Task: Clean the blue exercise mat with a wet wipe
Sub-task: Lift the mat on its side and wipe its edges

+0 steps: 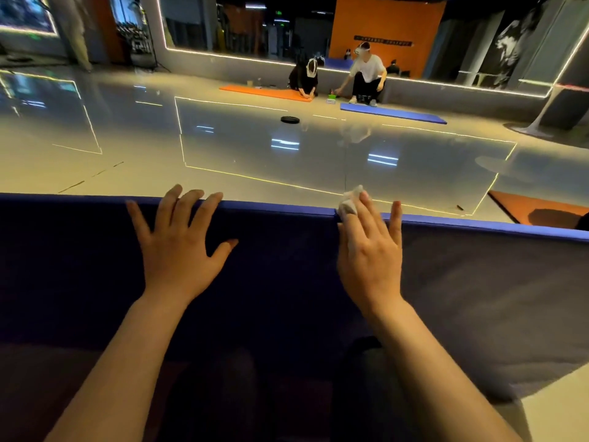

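The blue exercise mat [478, 282] fills the lower half of the view, its far edge running across the middle. My left hand [180, 240] lies flat on the mat with fingers spread, fingertips at the far edge. My right hand [369, 250] presses a crumpled white wet wipe [350, 200] against the mat's far edge; the wipe sits under the index and middle fingers, which stay nearly straight. Most of the wipe is hidden beneath the fingers.
Glossy floor [287, 154] stretches beyond the mat. An orange mat corner [535, 208] lies at the right. Farther off, two people [366, 74] crouch by another orange mat [264, 92] and blue mat [392, 113]. A black disc [290, 119] rests on the floor.
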`<action>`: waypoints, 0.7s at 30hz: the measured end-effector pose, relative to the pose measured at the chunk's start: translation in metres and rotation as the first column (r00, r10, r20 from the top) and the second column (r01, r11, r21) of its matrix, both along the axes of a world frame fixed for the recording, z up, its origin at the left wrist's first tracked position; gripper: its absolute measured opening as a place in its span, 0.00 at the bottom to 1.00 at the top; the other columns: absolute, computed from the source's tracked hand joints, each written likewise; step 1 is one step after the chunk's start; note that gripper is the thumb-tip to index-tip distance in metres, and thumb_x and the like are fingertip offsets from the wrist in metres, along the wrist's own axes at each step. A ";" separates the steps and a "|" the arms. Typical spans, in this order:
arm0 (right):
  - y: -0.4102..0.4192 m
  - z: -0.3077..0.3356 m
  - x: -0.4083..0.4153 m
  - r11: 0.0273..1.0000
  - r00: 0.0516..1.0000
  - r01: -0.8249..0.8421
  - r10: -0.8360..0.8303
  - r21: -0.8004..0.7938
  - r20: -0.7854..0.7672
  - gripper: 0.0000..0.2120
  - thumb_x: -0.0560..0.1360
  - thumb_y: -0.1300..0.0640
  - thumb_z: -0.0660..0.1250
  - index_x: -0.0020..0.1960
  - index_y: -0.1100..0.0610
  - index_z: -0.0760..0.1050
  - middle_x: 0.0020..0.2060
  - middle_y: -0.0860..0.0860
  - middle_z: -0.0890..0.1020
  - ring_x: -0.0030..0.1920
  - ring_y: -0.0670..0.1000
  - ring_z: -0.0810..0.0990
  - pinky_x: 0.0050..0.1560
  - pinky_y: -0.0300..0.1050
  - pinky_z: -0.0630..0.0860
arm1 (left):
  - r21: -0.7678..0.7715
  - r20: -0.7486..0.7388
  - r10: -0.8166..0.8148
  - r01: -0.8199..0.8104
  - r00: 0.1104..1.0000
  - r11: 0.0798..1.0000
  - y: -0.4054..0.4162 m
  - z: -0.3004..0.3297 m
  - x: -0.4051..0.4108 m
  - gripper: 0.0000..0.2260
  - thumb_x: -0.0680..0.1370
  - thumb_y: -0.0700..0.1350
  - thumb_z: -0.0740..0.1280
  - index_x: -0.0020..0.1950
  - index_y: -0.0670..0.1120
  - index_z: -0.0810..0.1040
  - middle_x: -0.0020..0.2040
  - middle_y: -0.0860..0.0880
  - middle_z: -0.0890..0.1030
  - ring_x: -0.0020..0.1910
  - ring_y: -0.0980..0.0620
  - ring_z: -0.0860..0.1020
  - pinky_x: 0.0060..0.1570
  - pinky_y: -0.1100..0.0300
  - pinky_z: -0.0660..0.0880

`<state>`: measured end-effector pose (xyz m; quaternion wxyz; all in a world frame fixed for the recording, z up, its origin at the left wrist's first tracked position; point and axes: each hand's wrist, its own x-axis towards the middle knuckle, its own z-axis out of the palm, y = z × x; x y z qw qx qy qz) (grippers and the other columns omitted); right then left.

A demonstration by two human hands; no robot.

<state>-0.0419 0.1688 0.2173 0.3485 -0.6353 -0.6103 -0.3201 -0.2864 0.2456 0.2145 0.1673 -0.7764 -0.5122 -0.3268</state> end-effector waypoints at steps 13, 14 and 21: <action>-0.030 0.010 0.079 0.989 0.976 0.142 -0.133 -0.042 0.174 0.14 0.75 0.67 0.60 0.57 0.57 0.78 0.58 0.54 0.81 0.67 0.55 0.76 0.75 0.62 0.53 | 0.000 -0.023 -0.067 0.067 0.998 0.998 0.009 -0.001 -0.011 0.33 0.69 0.51 0.77 0.70 0.48 0.67 0.67 0.41 0.72 0.71 0.36 0.64 0.67 0.28 0.45; -0.039 0.010 0.095 0.979 0.970 0.196 -0.187 -0.049 0.157 0.14 0.76 0.66 0.59 0.57 0.57 0.78 0.58 0.54 0.81 0.67 0.56 0.76 0.75 0.62 0.51 | -0.004 -0.016 -0.075 0.075 0.997 0.997 0.009 -0.002 -0.011 0.33 0.70 0.52 0.76 0.70 0.49 0.67 0.67 0.42 0.71 0.71 0.37 0.64 0.67 0.27 0.45; -0.026 0.002 0.077 0.969 0.945 0.244 -0.248 -0.045 -0.212 0.19 0.79 0.56 0.53 0.57 0.63 0.78 0.63 0.60 0.78 0.70 0.60 0.71 0.75 0.51 0.45 | -0.028 0.141 -0.102 0.107 0.985 0.994 0.007 -0.002 -0.003 0.28 0.75 0.64 0.54 0.68 0.48 0.73 0.67 0.44 0.72 0.73 0.39 0.62 0.69 0.36 0.37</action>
